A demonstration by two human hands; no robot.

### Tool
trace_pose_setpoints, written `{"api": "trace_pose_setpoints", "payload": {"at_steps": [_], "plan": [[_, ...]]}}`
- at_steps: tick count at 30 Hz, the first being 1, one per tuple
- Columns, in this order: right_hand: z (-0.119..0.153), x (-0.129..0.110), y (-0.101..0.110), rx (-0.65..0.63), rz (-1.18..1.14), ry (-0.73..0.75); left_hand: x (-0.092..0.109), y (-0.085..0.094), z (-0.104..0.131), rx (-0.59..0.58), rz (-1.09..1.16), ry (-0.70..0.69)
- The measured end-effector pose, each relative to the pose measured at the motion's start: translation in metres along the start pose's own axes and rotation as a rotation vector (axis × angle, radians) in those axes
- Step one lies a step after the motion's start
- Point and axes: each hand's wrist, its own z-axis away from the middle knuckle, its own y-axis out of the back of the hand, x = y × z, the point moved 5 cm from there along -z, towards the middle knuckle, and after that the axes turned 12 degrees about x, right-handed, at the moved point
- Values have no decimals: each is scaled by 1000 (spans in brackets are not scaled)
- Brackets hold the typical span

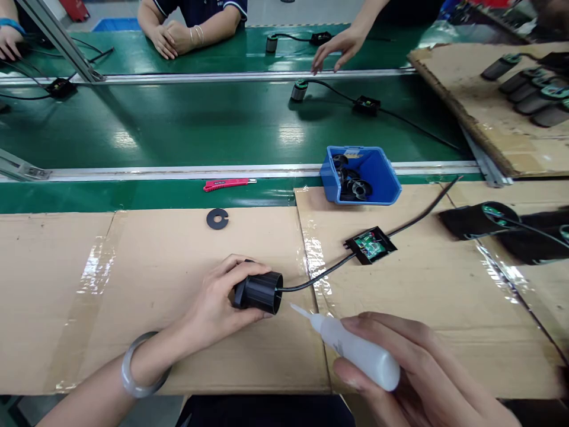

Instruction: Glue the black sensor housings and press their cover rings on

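My left hand (222, 296) is wrapped round a black cylindrical housing (262, 292), its open end facing right. A black cable (317, 277) runs from that end to a small black box with a green circuit board (371, 244). In my right hand (413, 362) is a white squeeze bottle (355, 350), tilted so that its thin nozzle points up and left, just short of the housing's rim. A flat black slotted ring (217, 219) lies on the cardboard (146, 255) beyond my left hand.
Beyond the cardboard are a red cutter (229, 184) and a blue bin (386, 181) of black parts. A green belt (200, 124) carries a cabled cylinder (299, 91), near another person's hand (340, 47). Black sleeved parts (480, 219) lie right, below a raised cardboard sheet (466, 101).
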Motion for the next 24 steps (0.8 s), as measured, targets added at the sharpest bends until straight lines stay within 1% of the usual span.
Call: {"api": "trace_pose_setpoints", "payload": {"at_steps": [3,4,10,18,24], "plan": [[2,-3,-3,-91,28,134,0,0,0,4,1,-1],[3,-2,-3,-100,44,144,0,0,-1,5,0,-1],[5,0,-2,-82,69,161,-1,0,1,4,4,3],[4,-1,-3,-85,47,156,-2,-1,2,9,-1,12],[5,-2,-3,-131,73,208,-1,-1,-1,-2,-12,23]]}}
